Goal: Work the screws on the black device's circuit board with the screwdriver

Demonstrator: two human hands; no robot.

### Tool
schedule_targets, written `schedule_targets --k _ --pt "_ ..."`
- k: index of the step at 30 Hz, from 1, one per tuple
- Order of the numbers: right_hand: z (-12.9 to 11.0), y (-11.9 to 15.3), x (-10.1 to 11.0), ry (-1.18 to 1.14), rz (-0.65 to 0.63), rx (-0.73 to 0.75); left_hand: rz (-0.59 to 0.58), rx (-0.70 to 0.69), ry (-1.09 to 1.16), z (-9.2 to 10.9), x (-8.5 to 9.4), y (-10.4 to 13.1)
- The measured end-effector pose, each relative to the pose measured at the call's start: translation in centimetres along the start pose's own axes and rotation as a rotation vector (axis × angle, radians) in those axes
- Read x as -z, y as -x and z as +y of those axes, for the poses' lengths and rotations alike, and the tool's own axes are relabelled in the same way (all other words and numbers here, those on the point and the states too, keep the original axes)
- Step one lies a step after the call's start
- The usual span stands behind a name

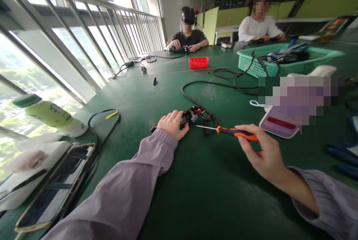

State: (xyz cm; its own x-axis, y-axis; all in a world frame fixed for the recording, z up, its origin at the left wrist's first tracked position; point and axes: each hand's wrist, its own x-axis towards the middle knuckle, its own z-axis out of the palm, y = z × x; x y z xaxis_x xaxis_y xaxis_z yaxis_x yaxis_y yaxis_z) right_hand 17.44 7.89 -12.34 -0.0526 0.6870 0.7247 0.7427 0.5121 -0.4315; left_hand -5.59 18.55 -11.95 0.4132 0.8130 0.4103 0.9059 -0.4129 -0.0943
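My left hand (172,125) is wrapped round a black device (192,114) lying on the green table (179,180). Red parts and thin coloured wires show at the device's open right end, and a black cable (205,82) runs close by it. In my right hand (260,150) is a screwdriver (237,132) with an orange and black handle, pinched between thumb and fingers. Its thin metal shaft points left, and the tip is just right of my left hand, near the device. Whether the tip touches anything cannot be made out.
A red basket (198,63) and a green basket (279,70) holding cables stand further back. Phones lie on the left (57,188) and right (279,120). A bottle (50,115) is by the railing. Two people sit across the table, their hands on black objects.
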Motion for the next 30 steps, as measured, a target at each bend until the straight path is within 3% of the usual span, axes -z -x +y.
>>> schedule_targets --k 9,21,30 --pt "1.6 -0.5 -0.5 0.032 0.042 -0.094 -0.019 0.035 0.021 -0.3 -0.1 -0.2" --pt "1.8 -0.5 -0.7 0.006 -0.026 -0.138 -0.011 0.022 0.017 -0.2 -0.4 -0.2" --pt "1.6 -0.6 -0.5 0.024 0.015 -0.151 0.0 0.018 0.022 -0.3 -0.4 -0.2"
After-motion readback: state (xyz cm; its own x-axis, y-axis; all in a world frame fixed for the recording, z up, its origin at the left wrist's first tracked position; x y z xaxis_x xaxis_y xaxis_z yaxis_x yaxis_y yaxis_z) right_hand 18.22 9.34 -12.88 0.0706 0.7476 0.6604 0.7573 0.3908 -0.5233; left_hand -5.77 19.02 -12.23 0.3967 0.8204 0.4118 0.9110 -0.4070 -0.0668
